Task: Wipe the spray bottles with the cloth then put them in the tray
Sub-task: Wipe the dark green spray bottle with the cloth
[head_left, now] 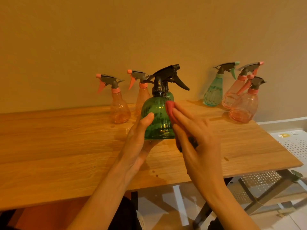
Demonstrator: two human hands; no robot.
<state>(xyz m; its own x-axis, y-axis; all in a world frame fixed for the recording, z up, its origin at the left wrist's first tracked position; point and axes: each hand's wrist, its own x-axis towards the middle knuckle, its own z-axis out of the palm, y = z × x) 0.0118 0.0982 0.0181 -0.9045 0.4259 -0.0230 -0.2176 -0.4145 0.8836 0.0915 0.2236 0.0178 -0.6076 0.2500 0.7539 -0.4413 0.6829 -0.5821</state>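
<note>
Left hand [141,140] grips green bottle [157,120] at base, lifted above table [66,146]. Right hand [196,138], fingers straight, presses red cloth [170,110] against bottle's right side.

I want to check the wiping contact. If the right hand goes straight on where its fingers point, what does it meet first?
The right hand already presses the red cloth against the green spray bottle, so it meets that bottle first, through the cloth. The left hand holds the bottle.
</note>
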